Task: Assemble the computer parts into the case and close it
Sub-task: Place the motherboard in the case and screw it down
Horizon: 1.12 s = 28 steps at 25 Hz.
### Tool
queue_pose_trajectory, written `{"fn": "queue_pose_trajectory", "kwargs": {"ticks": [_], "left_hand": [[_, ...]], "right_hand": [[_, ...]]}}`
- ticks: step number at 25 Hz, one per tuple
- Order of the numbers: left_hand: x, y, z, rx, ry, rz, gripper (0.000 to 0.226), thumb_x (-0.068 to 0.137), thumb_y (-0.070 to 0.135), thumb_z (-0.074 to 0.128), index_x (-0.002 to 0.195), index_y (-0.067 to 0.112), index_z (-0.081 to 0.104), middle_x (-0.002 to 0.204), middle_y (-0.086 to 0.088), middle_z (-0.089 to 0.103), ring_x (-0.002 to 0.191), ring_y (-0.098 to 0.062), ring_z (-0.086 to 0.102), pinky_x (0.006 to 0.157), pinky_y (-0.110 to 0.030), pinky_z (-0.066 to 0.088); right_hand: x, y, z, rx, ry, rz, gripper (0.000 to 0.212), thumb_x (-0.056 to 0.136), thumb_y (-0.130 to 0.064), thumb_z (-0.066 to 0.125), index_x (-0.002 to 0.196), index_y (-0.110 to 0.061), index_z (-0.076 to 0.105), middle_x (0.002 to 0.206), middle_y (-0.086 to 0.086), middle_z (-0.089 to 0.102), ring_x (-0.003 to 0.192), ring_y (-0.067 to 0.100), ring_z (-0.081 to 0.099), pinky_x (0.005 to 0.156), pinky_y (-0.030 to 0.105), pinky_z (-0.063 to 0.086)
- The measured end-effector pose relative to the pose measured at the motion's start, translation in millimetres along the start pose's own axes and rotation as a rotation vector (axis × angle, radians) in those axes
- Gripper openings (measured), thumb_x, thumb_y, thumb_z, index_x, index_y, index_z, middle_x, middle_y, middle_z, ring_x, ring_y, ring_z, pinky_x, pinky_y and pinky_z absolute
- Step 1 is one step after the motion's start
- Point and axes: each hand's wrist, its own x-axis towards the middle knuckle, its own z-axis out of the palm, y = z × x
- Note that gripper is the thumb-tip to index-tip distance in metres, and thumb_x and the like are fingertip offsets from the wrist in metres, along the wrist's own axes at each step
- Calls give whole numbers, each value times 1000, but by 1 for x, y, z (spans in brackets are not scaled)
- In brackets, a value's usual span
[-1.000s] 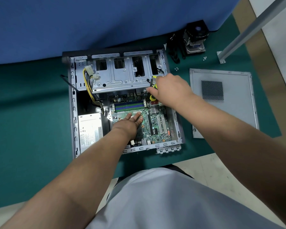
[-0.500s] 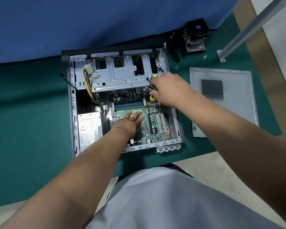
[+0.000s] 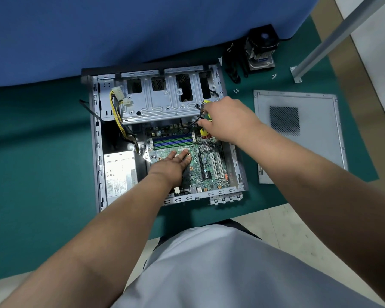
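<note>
An open grey computer case [image 3: 96,152] lies flat on the green mat. Inside it sits a green motherboard [image 3: 209,165] with blue and green memory slots, and a silver power supply [image 3: 119,172] fills the left side. My left hand [image 3: 172,164] presses flat on the motherboard with straight fingers. My right hand [image 3: 228,120] grips a yellow-handled screwdriver [image 3: 203,132] over the board's upper right corner, next to a black cable. The metal drive cage [image 3: 160,103] spans the case's far end. The grey side panel [image 3: 298,134] lies on the mat to the right.
A black CPU cooler [image 3: 261,50] and black cables stand at the back right. Small screws [image 3: 236,91] lie loose on the mat near it, more screws [image 3: 273,76] further right. A metal table leg [image 3: 333,38] slants across the upper right. A blue partition rises behind the case.
My right hand has shifted slightly with the screwdriver at the board's upper right corner. My left hand stays flat on the motherboard.
</note>
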Motion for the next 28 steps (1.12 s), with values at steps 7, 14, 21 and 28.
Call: {"fn": "queue_pose_trajectory", "kwargs": {"ticks": [7, 14, 21, 28], "left_hand": [[-4, 0, -2, -33, 45, 12, 89, 95, 6, 50, 164, 39, 3, 169, 19, -15, 159, -20, -3, 120, -52, 27], [-4, 5, -10, -41, 227, 59, 66, 99, 27, 49, 161, 32, 26, 169, 7, 22, 151, -29, 27, 114, -49, 34], [-32, 40, -54, -1437, 249, -76, 28, 105, 28, 55, 124, 13, 69, 108, -8, 77, 78, -17, 65, 67, -29, 51], [-52, 82, -121, -1961, 386, 47, 19, 101, 26, 63, 104, 9, 70, 87, -4, 72, 73, -15, 65, 66, -27, 52]], "right_hand": [[-3, 6, -5, 15, -14, -11, 31, 99, -44, 55, 111, -17, 65, 79, 2, 45, 78, 29, 52, 65, 32, 40], [-6, 10, -7, 41, -11, 6, 23, 97, -38, 57, 105, -19, 66, 75, -2, 48, 75, 28, 57, 55, 30, 36], [-34, 44, -23, 372, 99, 128, 12, 87, -40, 61, 94, -32, 65, 71, -8, 61, 54, 15, 59, 51, 27, 43], [-60, 80, -8, 890, -149, 206, 17, 84, -34, 65, 99, -34, 56, 78, -5, 75, 65, 11, 72, 68, 43, 61]]}}
